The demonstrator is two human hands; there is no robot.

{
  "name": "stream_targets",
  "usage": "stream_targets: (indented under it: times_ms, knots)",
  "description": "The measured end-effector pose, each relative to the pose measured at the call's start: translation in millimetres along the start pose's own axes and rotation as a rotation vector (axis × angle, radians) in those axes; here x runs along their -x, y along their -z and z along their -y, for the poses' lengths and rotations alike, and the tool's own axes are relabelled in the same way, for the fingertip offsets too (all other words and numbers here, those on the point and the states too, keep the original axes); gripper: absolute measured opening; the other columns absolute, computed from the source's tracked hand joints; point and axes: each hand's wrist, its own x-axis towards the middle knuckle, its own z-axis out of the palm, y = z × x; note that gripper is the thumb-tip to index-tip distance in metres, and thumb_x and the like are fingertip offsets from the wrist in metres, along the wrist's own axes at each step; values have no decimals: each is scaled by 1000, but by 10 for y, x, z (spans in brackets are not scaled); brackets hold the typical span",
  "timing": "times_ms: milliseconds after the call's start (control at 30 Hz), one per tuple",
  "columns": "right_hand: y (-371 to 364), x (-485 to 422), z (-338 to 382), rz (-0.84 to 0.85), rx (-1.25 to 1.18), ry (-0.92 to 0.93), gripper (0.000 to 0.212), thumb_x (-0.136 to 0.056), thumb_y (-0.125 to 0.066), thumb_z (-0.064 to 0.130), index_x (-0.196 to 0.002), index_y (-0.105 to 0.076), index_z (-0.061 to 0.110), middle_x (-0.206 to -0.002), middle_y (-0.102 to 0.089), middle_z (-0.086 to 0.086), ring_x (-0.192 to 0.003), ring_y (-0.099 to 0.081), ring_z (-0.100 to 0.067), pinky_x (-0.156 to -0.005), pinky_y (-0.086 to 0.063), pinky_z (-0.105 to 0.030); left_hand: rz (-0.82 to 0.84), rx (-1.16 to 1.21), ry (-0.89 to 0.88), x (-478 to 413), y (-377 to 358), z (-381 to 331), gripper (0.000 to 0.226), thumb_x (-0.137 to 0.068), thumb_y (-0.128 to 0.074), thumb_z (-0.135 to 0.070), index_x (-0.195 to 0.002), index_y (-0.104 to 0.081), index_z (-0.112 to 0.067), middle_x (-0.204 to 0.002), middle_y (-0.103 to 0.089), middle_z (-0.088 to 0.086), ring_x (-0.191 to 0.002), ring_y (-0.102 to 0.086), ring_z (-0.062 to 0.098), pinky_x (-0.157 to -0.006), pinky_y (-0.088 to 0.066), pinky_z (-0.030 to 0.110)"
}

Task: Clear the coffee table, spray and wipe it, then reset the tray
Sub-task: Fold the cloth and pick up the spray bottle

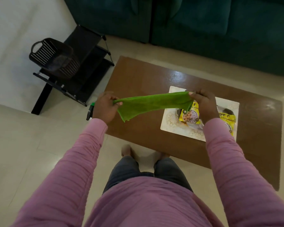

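Observation:
A green cloth (152, 104) is stretched in the air between my two hands, above the brown coffee table (138, 82). My left hand (104, 107) pinches its left end over the table's left edge. My right hand (203, 105) pinches the right end above the pale patterned tray (170, 123). On the tray lie two yellow snack packets, one (189, 115) under my right hand and one (228, 120) partly hidden by my right sleeve. A spray bottle (90, 110) with a green collar peeks out behind my left hand, mostly hidden.
A black folding rack (82, 66) stands on the floor to the left with a dark slatted basket (54, 58) on it. A dark green sofa (203, 22) runs behind the table. My feet stand at the table's near edge on pale tile.

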Motion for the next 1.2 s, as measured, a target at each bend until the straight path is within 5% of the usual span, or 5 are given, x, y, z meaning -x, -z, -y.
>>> stream_targets:
  times_ms: [533, 767, 933, 1100, 1200]
  knots:
    - [-189, -77, 278, -171, 201, 125, 24, -81, -72, 27, -92, -70, 6, -85, -69, -13, -77, -61, -20, -73, -53, -36, -129, 429, 176, 81, 124, -304, 15, -87, -69, -11, -94, -68, -24, -100, -69, 4, -95, -67, 22, -87, -57, 45]
    - [-893, 386, 521, 142, 257, 179, 20, -91, -61, 29, -98, -57, 11, -87, -60, -5, -76, -56, -17, -60, -41, -24, 143, 638, 213, 331, -302, -874, 18, -93, -60, -14, -109, -66, -9, -105, -70, 7, -98, -68, 23, -81, -59, 34]
    - [-900, 439, 546, 331, 114, 178, 32, -79, -73, 10, -101, -51, 20, -96, -64, 1, -87, -61, -9, -78, -51, -22, 298, 943, 241, 393, -228, -998, 42, -105, -34, -28, -124, -61, -1, -116, -67, 16, -105, -66, 25, -93, -54, 36]
    - [-822, 350, 627, 375, 150, 182, 43, -76, -58, -14, -94, -55, 26, -87, -60, 5, -81, -55, -10, -73, -43, -28, 131, 122, -302, 237, -73, -818, 57, -81, -70, -2, -131, -54, -25, -133, -50, -3, -117, -49, 9, -105, -41, 29]
    - [-806, 283, 672, 484, 126, 153, 39, -74, -63, -6, -90, -60, 30, -86, -65, 0, -84, -60, -19, -78, -49, -37, 368, -257, -374, 58, 25, -765, 55, -76, -77, -19, -126, -55, -26, -124, -60, 1, -118, -53, 23, -110, -31, 43]
